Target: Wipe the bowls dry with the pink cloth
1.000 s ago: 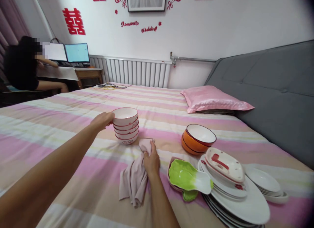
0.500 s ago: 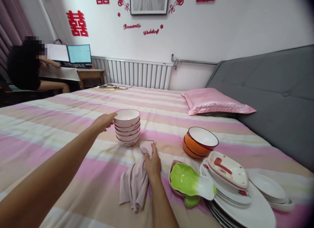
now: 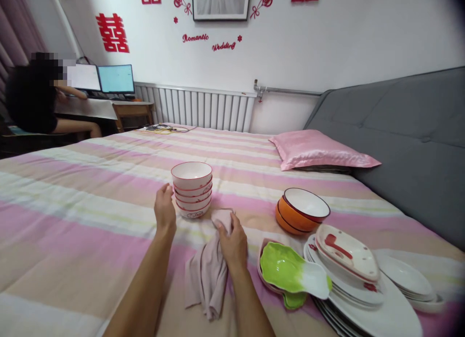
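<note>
A stack of several white bowls (image 3: 192,176) with red rims stands upright on the striped bedspread. Just left of the stack is my left hand (image 3: 165,213), raised with its fingers loosely extended and nothing in them; whether a fingertip touches the bowls is hard to tell. My right hand (image 3: 232,240) grips a pale pink cloth (image 3: 206,276) between thumb and fingers, right of and nearer than the stack. The cloth hangs down from it in folds onto the bed.
Orange bowls (image 3: 296,218) sit to the right. Nearer are green-and-white leaf-shaped dishes (image 3: 283,267), stacked white plates (image 3: 394,303) under patterned dishes (image 3: 350,252), and small white dishes (image 3: 407,274). A pink pillow (image 3: 323,148) lies by the grey headboard (image 3: 399,119). A person (image 3: 32,97) sits at a desk.
My left hand has left the top bowl's rim and come nearer and lower beside the stack. The right hand keeps its hold on the cloth. The view has shifted slightly.
</note>
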The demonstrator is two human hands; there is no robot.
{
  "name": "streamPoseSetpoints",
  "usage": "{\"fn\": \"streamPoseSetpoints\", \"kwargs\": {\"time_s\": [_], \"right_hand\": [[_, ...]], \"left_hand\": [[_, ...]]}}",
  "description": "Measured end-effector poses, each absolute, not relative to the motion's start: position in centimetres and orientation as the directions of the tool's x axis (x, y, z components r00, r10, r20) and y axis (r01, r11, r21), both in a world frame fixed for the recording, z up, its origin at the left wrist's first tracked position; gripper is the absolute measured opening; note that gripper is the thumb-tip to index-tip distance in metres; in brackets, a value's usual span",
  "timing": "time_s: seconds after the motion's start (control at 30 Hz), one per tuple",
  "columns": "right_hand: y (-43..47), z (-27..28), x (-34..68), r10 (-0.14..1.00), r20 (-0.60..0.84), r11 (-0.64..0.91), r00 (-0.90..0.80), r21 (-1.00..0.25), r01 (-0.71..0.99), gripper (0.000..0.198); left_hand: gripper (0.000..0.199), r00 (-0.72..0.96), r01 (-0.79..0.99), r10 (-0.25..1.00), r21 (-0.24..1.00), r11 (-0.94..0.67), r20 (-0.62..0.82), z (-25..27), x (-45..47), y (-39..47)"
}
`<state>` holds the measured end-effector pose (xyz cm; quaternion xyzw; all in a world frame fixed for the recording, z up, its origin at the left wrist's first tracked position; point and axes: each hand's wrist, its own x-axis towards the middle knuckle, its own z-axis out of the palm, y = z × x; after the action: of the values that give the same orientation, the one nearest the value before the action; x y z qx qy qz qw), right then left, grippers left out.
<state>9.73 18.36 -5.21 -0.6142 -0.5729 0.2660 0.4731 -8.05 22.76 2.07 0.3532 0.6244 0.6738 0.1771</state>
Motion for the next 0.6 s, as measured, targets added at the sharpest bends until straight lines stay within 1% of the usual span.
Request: {"fn": "streamPoseSetpoints", "kwargs": {"time_s": [0.07, 0.13, 0.2, 0.27, 0.33, 0.43, 0.6], "right_hand": [[18.5, -5.4, 9.7, 0.937, 0.266, 0.125, 0.225, -0.86, 0.494, 0.056], [18.4, -5.4, 9.6, 0.925, 0.302, 0.133, 0.233, -0.828, 0.545, 0.055], [18.2, -5.2, 9.5, 0.912, 0.337, 0.15, 0.235, -0.806, 0.573, 0.052], [18.0, -4.9, 9.2, 0.9, 0.364, 0.175, 0.24, -0.806, 0.566, 0.048], [18.2, -4.2, 8.8, 0.899, 0.367, 0.199, 0.237, -0.828, 0.524, 0.047], [19.7, -2.4, 8.2, 0.915, 0.344, 0.234, 0.213, -0.879, 0.416, 0.049], [24.8, 1.8, 7.0, 0.946, 0.24, 0.21, 0.22, -0.966, 0.15, 0.048]], "left_hand": [[0.048, -0.644, 0.213, 0.695, 0.948, -0.238, 0.319, 0.8, -7.3, 22.8], [0.05, -0.631, 0.174, 0.706, 0.945, -0.276, 0.322, 0.1, -7.3, 22.8], [0.052, -0.601, 0.146, 0.737, 0.949, -0.279, 0.31, -0.2, -7.8, 22.7], [0.054, -0.561, 0.145, 0.774, 0.955, -0.259, 0.295, -0.4, -8.4, 22.5], [0.058, -0.53, 0.165, 0.796, 0.956, -0.243, 0.293, -0.6, -9.1, 22.3], [0.062, -0.497, 0.21, 0.803, 0.944, -0.256, 0.328, -0.9, -9.7, 22.5], [0.066, -0.461, 0.262, 0.798, 0.919, -0.295, 0.388, -1.6, -10.3, 23.0]]}}
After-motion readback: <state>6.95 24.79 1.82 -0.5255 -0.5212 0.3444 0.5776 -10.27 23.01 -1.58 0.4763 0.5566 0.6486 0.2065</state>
